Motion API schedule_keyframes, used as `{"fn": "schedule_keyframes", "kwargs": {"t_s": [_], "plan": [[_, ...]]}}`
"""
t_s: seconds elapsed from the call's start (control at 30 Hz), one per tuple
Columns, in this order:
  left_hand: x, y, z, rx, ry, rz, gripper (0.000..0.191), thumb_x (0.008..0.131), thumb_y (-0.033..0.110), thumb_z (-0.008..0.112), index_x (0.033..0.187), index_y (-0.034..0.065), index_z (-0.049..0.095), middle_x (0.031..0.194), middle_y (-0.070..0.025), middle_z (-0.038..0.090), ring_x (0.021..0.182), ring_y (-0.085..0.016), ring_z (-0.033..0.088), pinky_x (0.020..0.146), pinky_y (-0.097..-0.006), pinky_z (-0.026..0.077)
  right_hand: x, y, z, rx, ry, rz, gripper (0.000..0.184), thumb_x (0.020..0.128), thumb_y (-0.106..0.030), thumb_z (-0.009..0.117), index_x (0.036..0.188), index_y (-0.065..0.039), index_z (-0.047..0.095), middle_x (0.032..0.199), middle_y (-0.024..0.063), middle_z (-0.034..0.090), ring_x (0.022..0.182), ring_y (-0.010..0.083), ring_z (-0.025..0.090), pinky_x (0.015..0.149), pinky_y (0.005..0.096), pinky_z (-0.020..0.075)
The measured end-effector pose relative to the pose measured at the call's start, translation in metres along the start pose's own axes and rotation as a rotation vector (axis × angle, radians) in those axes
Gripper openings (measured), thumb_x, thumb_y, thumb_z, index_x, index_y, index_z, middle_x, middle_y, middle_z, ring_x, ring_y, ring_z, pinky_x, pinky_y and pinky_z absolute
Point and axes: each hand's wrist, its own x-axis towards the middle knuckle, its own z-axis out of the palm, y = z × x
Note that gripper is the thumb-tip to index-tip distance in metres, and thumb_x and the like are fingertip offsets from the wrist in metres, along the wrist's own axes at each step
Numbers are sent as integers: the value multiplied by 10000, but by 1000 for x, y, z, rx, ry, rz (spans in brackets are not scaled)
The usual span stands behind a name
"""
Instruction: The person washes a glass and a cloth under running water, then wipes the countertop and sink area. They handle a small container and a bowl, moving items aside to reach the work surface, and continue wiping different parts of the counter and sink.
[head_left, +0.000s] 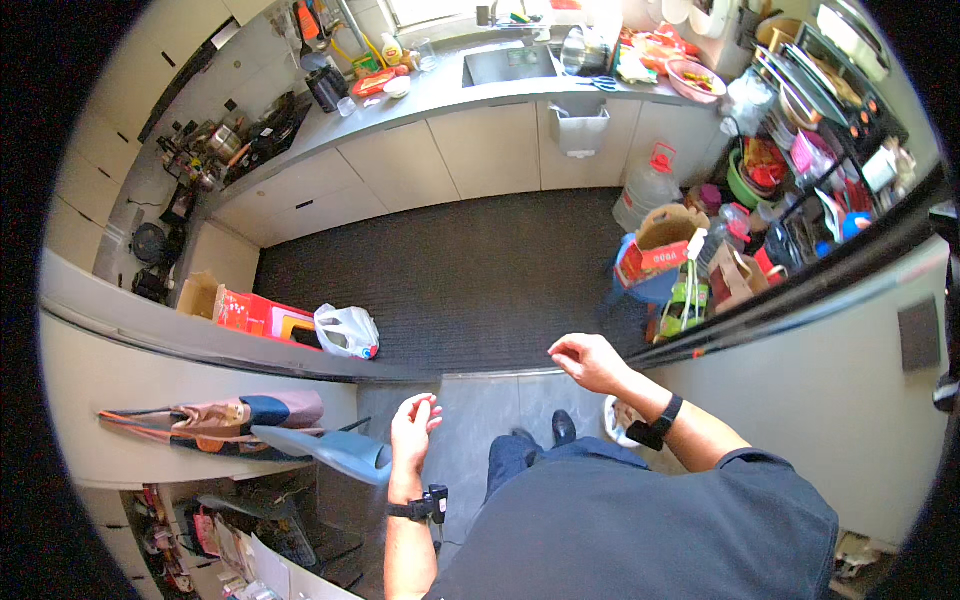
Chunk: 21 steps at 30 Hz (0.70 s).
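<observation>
My left hand (416, 429) is raised above the grey tiled floor (472, 409), its fingers loosely bent and nothing in it. Near its wrist is the blue plastic seat of a chair (330, 446). Farther right, my right hand (589, 364) hangs over the doorway's edge, also bare, with the thumb apart from the curled fingers. Each wrist wears a black strap with a small device. Beyond both hands, a dark ribbed mat (465, 262) covers the kitchen floor. A white round container (616, 424) stands partly hidden beneath my right forearm.
Left of the mat sit a red cardboard box (247, 311) and a white plastic bag (347, 331). An open carton (660, 251) rests on a blue stool (652, 285) at right, near a large water bottle (646, 191). A sink (510, 66) is set in the far counter (412, 101).
</observation>
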Motion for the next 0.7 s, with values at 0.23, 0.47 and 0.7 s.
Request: {"fn": "schedule_keyframes", "kwargs": {"t_s": [0.23, 0.47, 0.7], "plan": [[184, 81, 11, -25, -90, 78, 234, 1061, 169, 575, 1244, 42, 648, 1132, -62, 693, 937, -138, 679, 783, -266, 583, 159, -12, -1, 66, 36, 151, 158, 919, -144, 704, 1028, -33, 737, 919, 142, 742, 824, 231, 721, 748, 351, 571], [340, 197, 52, 25, -241, 120, 256, 1064, 192, 570, 1264, 49, 643, 1176, -78, 691, 985, -161, 687, 830, -298, 588, 233, 9, -49, 33, 226, 259, 196, 951, -169, 713, 1070, -14, 728, 914, 64, 747, 829, 109, 672, 773, 287, 553], [485, 266, 64, 97, -223, 152, 271, 1065, 208, 569, 1277, 53, 637, 1225, -102, 686, 989, -172, 690, 831, -305, 582, 370, 73, -109, 26, 337, 426, 210, 929, -195, 698, 1047, -24, 729, 913, 89, 754, 844, 160, 706, 802, 317, 565]]}}
